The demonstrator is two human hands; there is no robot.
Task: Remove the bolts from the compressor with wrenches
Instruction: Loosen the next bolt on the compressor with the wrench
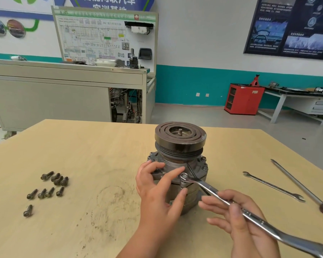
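- Nearest to me, the right hand (237,218) is pinching the shank of the wrench (259,221), thumb lying on top and fingers curling underneath, so that grip is closed on the tool.
- The wrench's long axis is running from 4 o'clock, down by the near right corner, up to 10 o'clock. From the grip, the working end is lying out at 10 o'clock.
- A little farther in, the left hand (157,194) is bracing the housing with fingers spread and fairly straight. It is pressing, not clasping anything, and its index fingertip is resting just beside the ring end.
- The ring end is sitting over the bolt (184,177) on the near side of the compressor (179,146), at about 6 o'clock on its body.
- I'm judging that the coming swing is turning on that line: the right hand is holding the lever, and the left is nearer the bolt and steadying.
- The compressor is standing upright on the table (82,146), pulley uppermost, right of centre.
- Out at 9 o'clock from it, well apart, the loose bolts (50,187) are lying in a cluster.
- At 3 o'clock, a spare wrench (272,186) and a screwdriver (298,185) are lying side by side, untouched.
- More flange bolts (204,167) are showing on the compressor's right edge, so I'm reckoning work is remaining.
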